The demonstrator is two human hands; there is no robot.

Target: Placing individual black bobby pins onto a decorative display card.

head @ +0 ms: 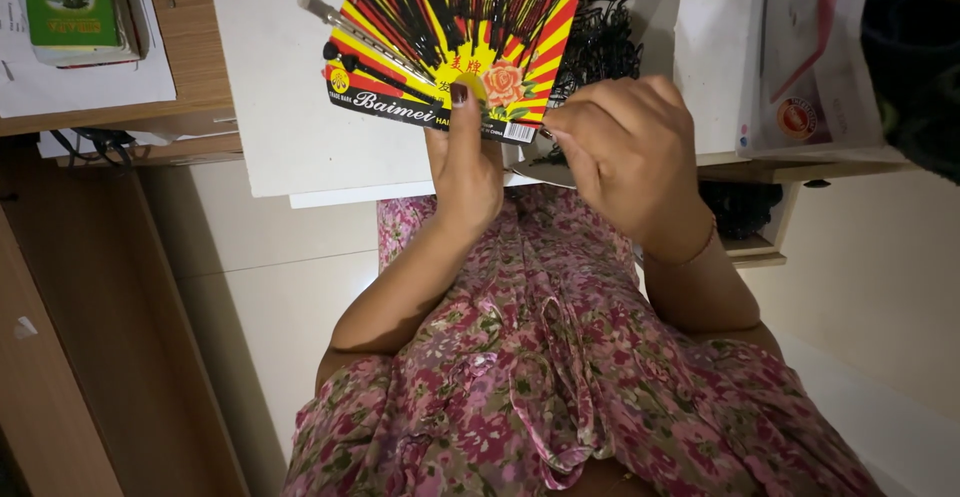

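left hand (466,162): fingers closed on the lower edge of the fan-shaped card (452,42), thumb pressed flat on its front near the bottom middle.
right hand (628,152): fingers curled in tight, fingertips at the card's lower right corner; cannot tell whether they pinch the card or a pin there.
fan-shaped card: yellow, red and black stripes, flower print near the base, held up over the white board (270,87), tilted a bit left.
hairpins (380,52): dark pins clipped along the card's stripes; one long metal one sticks out past the upper left edge.
loose pins (600,42): black tangle behind the card, upper right of it, above the right hand.
white board: lies on the bench (190,67), under the card.
green booklet (70,2): far left on the bench, on papers.
lap: floral dress (560,377) below both hands.
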